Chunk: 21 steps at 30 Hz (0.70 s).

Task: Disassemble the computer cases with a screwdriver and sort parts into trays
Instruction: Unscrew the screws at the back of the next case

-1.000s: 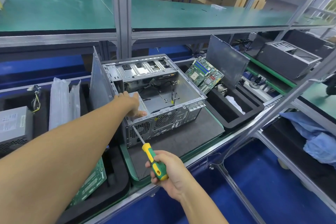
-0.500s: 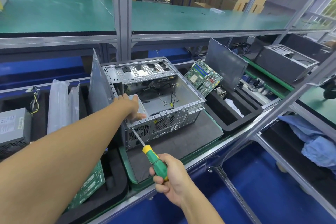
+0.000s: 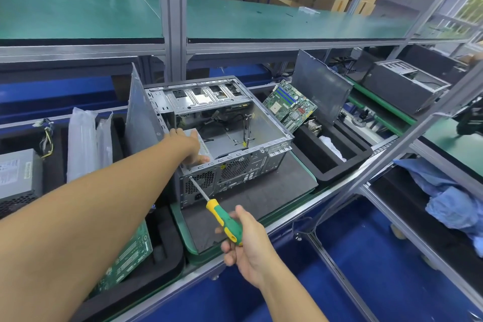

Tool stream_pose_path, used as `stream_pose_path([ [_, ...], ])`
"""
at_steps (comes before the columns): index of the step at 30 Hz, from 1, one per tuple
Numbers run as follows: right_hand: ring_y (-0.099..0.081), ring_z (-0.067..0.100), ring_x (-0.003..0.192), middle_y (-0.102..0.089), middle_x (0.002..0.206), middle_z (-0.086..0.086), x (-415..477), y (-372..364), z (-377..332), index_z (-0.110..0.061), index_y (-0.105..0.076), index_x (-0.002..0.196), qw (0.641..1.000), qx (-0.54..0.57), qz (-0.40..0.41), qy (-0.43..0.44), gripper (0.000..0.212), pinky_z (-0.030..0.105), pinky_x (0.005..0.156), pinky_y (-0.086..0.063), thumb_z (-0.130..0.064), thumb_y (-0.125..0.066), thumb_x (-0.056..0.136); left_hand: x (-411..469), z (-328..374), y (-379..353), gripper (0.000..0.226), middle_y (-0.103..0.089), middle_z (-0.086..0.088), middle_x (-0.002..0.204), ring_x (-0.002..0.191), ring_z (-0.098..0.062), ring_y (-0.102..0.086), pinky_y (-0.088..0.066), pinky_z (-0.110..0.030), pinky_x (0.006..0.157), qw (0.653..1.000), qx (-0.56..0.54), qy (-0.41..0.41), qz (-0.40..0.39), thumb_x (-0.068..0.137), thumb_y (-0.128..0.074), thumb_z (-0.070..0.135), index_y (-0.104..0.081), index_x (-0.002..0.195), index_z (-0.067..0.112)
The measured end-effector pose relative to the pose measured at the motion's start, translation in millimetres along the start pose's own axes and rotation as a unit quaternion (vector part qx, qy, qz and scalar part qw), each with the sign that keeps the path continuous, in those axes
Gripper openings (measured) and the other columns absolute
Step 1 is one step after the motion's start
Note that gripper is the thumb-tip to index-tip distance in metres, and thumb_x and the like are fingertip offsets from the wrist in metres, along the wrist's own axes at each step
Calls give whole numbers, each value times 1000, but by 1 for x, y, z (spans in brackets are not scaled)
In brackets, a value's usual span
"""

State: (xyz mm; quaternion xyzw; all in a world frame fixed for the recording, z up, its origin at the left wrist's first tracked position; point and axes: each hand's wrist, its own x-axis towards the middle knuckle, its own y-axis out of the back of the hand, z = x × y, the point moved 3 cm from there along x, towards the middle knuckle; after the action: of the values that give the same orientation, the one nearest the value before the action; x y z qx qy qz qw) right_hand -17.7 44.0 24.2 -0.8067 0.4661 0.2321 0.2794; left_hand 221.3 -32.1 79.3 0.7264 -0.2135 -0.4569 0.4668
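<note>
Factory bench mat (image 3: 274, 191), with a tray (image 3: 337, 178) at its right. The open case (image 3: 235, 170) lies mid-mat. To loosen a rear screw well, keep the shaft in line and press firmly. The right hand (image 3: 248, 246) grips the screwdriver (image 3: 214, 206), its tip at the case's near-left corner, just below the left hand (image 3: 194, 148), which rests flat on top.

An aluminium-framed workbench (image 3: 287, 223) is carrying a dark mat (image 3: 274, 191), on which an opened computer case (image 3: 235, 172) is sitting. A black foam tray (image 3: 167, 243) is lying just beside the mat on its left, another tray (image 3: 337, 175) on its right. A green-topped shelf (image 3: 261, 21) is running overhead.
</note>
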Motion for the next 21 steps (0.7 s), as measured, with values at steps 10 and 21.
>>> stream_pose_path([
  [10, -57, 15, 68, -58, 111, 12, -4, -5, 11, -13, -58, 113, 992, -19, 54, 115, 26, 27, 52, -51, 0, -65, 93, -14, 15, -11, 31, -56, -13, 132, 117, -31, -56, -48, -41, 94, 952, -241, -72, 174, 98, -50, 7, -58, 128, 8],
  [21, -53, 16, 50, -62, 75, 16, -10, -17, 1, -6, -56, 114, 998, -31, 29, 36, 27, 28, 38, -41, -25, -37, 107, -80, 20, -101, 19, -62, -19, 84, 78, -37, -56, -42, -38, 65, 597, -763, 168, 183, 91, -44, 7, -61, 84, 5],
])
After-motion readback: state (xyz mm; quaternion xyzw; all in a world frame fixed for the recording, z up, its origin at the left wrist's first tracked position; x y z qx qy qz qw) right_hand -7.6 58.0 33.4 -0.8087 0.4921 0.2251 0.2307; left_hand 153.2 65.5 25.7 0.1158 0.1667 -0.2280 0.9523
